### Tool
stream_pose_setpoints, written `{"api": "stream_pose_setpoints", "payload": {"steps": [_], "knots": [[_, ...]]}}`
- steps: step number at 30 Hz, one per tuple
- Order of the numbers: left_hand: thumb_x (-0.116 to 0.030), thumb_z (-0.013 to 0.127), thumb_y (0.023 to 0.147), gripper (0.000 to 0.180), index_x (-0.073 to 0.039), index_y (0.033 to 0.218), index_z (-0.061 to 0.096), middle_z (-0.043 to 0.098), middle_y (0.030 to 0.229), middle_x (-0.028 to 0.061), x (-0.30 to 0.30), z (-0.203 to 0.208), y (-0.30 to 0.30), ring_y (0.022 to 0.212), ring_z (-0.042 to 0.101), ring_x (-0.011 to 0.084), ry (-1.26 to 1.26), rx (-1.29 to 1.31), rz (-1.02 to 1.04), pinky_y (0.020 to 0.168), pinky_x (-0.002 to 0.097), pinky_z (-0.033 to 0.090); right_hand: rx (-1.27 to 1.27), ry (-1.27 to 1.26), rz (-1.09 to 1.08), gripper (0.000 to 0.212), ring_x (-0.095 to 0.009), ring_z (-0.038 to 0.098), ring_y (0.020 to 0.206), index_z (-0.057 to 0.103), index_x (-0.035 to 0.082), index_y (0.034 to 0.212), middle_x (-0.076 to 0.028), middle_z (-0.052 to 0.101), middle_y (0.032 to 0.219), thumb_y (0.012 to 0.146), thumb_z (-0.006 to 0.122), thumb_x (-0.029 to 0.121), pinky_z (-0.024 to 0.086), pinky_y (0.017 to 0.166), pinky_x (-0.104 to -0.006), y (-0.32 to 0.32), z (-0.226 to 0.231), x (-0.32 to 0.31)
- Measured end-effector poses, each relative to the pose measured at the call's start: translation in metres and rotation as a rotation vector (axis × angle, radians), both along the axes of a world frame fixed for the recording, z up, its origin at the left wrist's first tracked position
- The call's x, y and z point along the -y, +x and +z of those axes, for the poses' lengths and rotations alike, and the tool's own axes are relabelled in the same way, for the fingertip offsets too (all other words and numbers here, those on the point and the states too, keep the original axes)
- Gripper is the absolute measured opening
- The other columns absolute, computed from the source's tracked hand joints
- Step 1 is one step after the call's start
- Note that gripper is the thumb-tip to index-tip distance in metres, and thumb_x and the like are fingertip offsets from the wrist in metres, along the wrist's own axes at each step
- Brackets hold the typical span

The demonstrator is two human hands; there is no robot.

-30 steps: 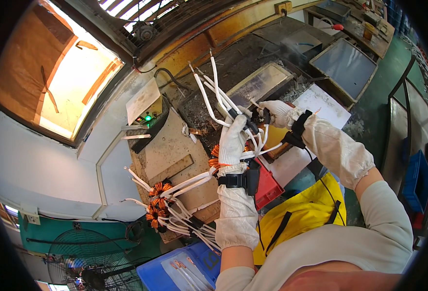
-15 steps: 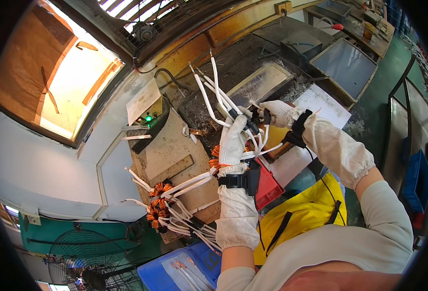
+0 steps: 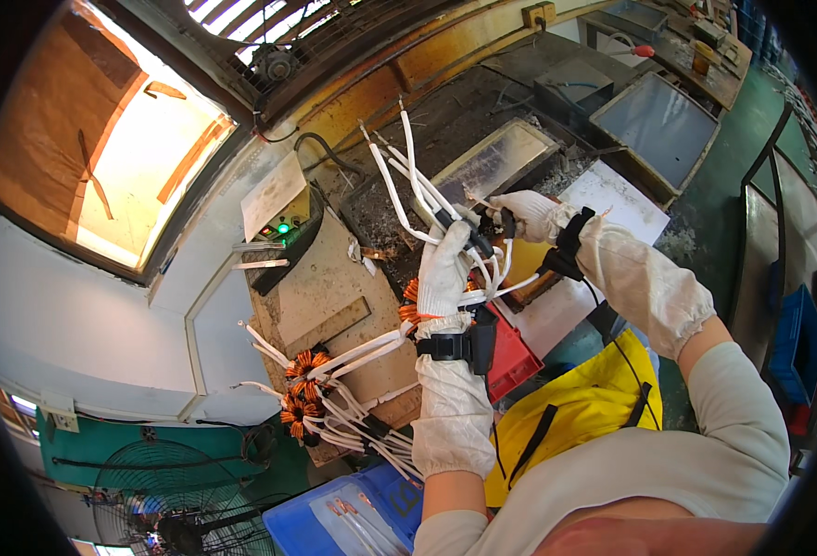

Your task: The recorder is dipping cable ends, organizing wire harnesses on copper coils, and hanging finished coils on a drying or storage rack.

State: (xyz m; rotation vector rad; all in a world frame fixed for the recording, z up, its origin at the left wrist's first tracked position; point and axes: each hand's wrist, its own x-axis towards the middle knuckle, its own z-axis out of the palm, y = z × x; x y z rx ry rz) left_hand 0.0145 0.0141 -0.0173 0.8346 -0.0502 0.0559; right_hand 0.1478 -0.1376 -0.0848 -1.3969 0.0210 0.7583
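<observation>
My left hand, in a white glove, is closed around a bundle of white-sleeved wires. Their bare ends stick up and away from me, and dark bands wrap the bundle near my fingers. A copper-wound coil shows partly behind that wrist. Just to the right, my gloved right hand is closed in a pinch beside the bundle. A thin piece juts from its fingertips toward the left; its kind I cannot make out. Short white leads curve down between the two hands.
More copper coils with white leads lie on the bench to the left. Beyond the hands is a framed metal tray. A control box with green lights stands at left. Nearer are a red bin and a blue bin.
The thin piece at my right fingertips has shifted slightly up and to the left. My left hand and the wires stay nearly still.
</observation>
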Motion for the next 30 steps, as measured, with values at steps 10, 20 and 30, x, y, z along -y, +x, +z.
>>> {"api": "stream_pose_setpoints", "payload": {"steps": [10,20,30], "knots": [[-0.008,0.055,0.085,0.024,-0.005,0.108,0.053,0.059,0.091,0.0063,-0.01,-0.002,-0.003,0.077,0.059,0.0179,0.001,-0.004,0.003,0.064,0.0416,0.056,-0.074,0.159,0.016,0.02,-0.006,0.036,0.044,0.058,0.003,0.09,-0.001,0.054,0.066,0.09,0.05,0.022,0.026,0.037,-0.0196,-0.023,0.046,0.0],[-0.009,0.056,0.084,0.025,-0.005,0.108,0.052,0.056,0.093,0.006,-0.009,0.001,-0.004,0.075,0.057,0.0173,0.038,0.014,-0.019,0.06,0.0416,0.056,0.008,0.292,0.189,0.015,-0.005,0.045,0.048,0.054,0.004,0.099,-0.004,0.06,0.08,0.088,0.055,0.013,0.036,0.039,-0.0181,-0.019,0.075,0.018],[-0.012,0.059,0.084,0.028,-0.008,0.11,0.051,0.057,0.094,0.0038,-0.009,-0.01,0.003,0.09,0.058,0.0209,0.053,-0.017,0.018,0.077,0.0422,0.052,0.2,0.275,0.043,0.011,-0.008,0.047,0.05,0.053,0.004,0.089,-0.002,0.056,0.069,0.082,0.06,0.01,0.037,0.044,-0.0201,-0.023,0.085,-0.014]]}}
